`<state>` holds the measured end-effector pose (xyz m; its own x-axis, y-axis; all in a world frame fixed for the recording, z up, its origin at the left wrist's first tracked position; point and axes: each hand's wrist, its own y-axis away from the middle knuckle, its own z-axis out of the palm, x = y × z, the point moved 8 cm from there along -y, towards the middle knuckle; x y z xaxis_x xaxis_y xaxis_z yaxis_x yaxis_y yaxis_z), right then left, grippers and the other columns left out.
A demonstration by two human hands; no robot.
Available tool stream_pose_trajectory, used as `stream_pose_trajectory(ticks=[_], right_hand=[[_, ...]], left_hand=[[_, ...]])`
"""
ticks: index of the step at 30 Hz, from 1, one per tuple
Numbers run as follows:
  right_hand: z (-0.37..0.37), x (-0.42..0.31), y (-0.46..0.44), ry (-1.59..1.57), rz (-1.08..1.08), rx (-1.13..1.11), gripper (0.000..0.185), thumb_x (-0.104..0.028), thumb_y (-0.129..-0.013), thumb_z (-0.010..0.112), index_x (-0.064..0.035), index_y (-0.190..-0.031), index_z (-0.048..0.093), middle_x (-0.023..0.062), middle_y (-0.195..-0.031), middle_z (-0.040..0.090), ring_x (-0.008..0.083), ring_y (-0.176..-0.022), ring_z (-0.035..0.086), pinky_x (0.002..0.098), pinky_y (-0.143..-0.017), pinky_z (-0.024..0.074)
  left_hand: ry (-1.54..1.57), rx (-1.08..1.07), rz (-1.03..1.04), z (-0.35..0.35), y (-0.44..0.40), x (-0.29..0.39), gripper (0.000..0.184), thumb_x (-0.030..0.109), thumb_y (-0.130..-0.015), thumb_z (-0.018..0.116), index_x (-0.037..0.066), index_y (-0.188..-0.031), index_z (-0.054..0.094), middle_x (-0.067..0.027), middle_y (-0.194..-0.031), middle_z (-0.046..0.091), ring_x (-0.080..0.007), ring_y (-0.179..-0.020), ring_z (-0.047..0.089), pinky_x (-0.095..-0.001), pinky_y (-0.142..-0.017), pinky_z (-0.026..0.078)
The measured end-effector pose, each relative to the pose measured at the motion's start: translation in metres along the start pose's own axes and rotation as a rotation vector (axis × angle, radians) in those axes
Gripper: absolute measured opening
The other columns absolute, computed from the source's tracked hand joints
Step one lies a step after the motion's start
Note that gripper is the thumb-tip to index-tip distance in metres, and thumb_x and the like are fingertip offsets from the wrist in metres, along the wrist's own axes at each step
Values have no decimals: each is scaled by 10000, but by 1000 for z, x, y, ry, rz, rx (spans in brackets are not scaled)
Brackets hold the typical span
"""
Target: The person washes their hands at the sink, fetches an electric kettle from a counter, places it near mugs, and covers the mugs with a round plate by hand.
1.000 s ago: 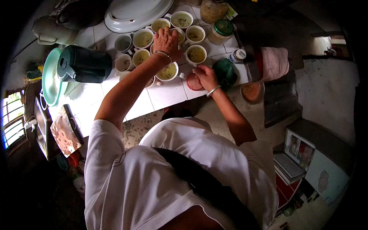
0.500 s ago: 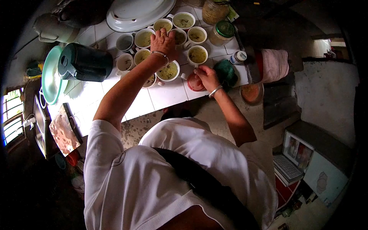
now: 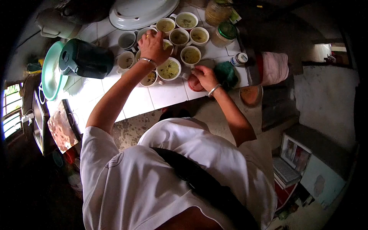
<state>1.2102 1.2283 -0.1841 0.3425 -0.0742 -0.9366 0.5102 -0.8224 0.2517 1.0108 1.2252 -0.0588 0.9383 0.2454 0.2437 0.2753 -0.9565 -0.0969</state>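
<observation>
My left hand (image 3: 154,48), wearing a ring and a bracelet, reaches over the cups with bent, spread fingers. The fingers are over the white cup (image 3: 140,33) at the left of the group; whether they touch its rim is unclear. My right hand (image 3: 205,78) pinches near the handle of a white cup (image 3: 191,55) at the right. Beneath that hand is a red lid (image 3: 194,84), partly hidden. Around both hands stand several more white cups, including a large front cup (image 3: 169,69) with yellowish liquid and dark bits. A grey-looking cup (image 3: 127,40) sits at the left.
A dark jug (image 3: 90,59) and a pale green basin (image 3: 50,82) stand on the left of the white tiled counter (image 3: 134,103). A white oval tray (image 3: 142,13) lies behind. On the right are a green-lidded jar (image 3: 225,36), a small bottle (image 3: 239,59) and a green cloth (image 3: 225,75).
My left hand has shifted left over the cups, uncovering part of a cup. The cup by my right hand has moved slightly left, and my right fingers moved slightly left with it.
</observation>
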Motion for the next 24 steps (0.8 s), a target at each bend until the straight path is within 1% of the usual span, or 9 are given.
stream_pose_trajectory(ticks=[3,8,10,13,15,16,19,22,24], right_hand=[[5,-3,-1,-15,36,-23,225,-159,-770,562,16,-911,551,59,-748,596,94,-659,528,242,-619,434],[11,-11,-2,-42,-8,-54,191,-153,-774,551,13,-867,560,63,-730,592,103,-631,529,256,-600,435],[13,-13,-2,-22,30,-53,181,-148,-779,543,18,-851,557,60,-736,587,107,-632,527,259,-603,432],[15,-21,-1,14,-22,-98,186,-145,-792,526,26,-864,540,53,-733,570,112,-580,525,251,-534,438],[19,-20,3,-116,112,-155,198,-149,-798,518,25,-891,525,52,-724,557,110,-528,515,238,-470,428],[22,-19,4,-181,181,-184,205,-151,-801,514,25,-905,518,51,-720,551,110,-502,510,232,-438,423],[23,-14,2,-210,131,-179,222,-165,-812,500,17,-940,502,47,-704,536,98,-445,489,207,-366,390],[13,-6,-5,-108,44,-183,222,-168,-821,482,17,-941,500,50,-701,532,103,-448,492,223,-395,408],[-10,-19,-10,2,101,-54,240,-181,-818,479,14,-956,500,76,-744,552,128,-490,522,259,-460,435]], left_hand=[[35,111,-44,-15,14,-15,431,285,-601,628,141,-985,494,-142,-1035,426,-318,-973,394,-429,-805,303],[153,150,-147,-31,45,-49,352,199,-623,631,149,-948,503,-136,-1010,442,-309,-955,406,-433,-793,314],[234,244,-97,-38,58,-63,341,181,-629,630,136,-942,503,-135,-980,460,-303,-947,411,-415,-784,322],[311,345,-105,-45,80,-85,332,150,-639,634,106,-940,500,-131,-936,485,-298,-927,416,-379,-767,336],[387,392,-153,-44,97,-105,337,142,-640,638,98,-943,498,-130,-936,484,-295,-920,416,-377,-764,337],[399,385,-241,-42,107,-115,349,137,-652,637,94,-968,494,-137,-977,459,-285,-911,415,-373,-771,340],[617,364,-577,-28,136,-144,373,160,-723,599,77,-1058,458,-136,-1083,384,-267,-924,421,-347,-787,362],[827,435,-681,15,158,-191,418,202,-753,568,63,-1118,419,-141,-1122,388,-258,-964,421,-333,-809,364],[969,413,-799,40,170,-209,444,228,-775,536,56,-1155,382,-150,-1159,378,-252,-986,420,-328,-829,358]])
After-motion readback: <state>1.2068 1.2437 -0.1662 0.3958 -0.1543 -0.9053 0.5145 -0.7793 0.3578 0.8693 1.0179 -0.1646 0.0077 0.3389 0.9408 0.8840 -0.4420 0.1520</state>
